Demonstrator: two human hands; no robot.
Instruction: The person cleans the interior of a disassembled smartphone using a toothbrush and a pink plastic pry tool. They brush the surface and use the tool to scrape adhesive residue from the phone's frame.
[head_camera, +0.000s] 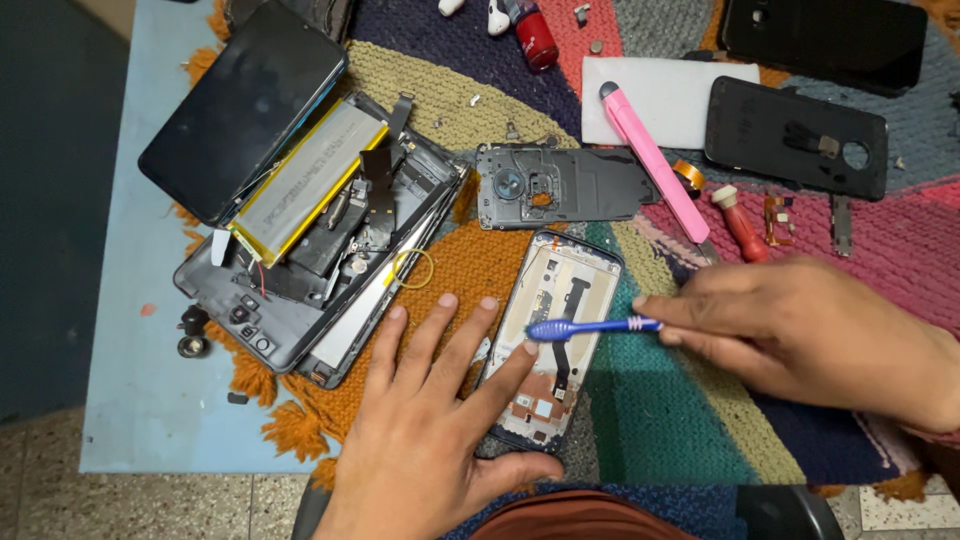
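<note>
Opened phone frame flat on the multicoloured knitted mat, near the middle of the worktop, long axis running from about 1 o'clock down to 7 o'clock. Left hand at 8 o'clock of the frame, spread wide and flat, holding nothing; index fingertip pressed on the frame's left half, thumb against its lower end, other fingers resting on the orange part of the mat. Right hand at 3 o'clock of the frame, closed narrowly in a pinch around the handle of a blue toothbrush. Brush lying level across the frame, head over its middle, just beside the left index fingertip; contact between bristles and frame impossible to tell.

At 12 o'clock of the frame, just apart from it, a dark inner cover plate with a round camera opening. At 10 o'clock, a larger taken-apart tablet, back shell open like a shallow tray: inside it a silver battery with yellow edging, black ribbon cables and loose boards; dark screen panel folded up against its upper left side. At 1 o'clock, a pink knife across a white pad, a red-handled screwdriver beside it. Farther toward 2 o'clock, a black back cover, and another dark phone at the top edge.
</note>
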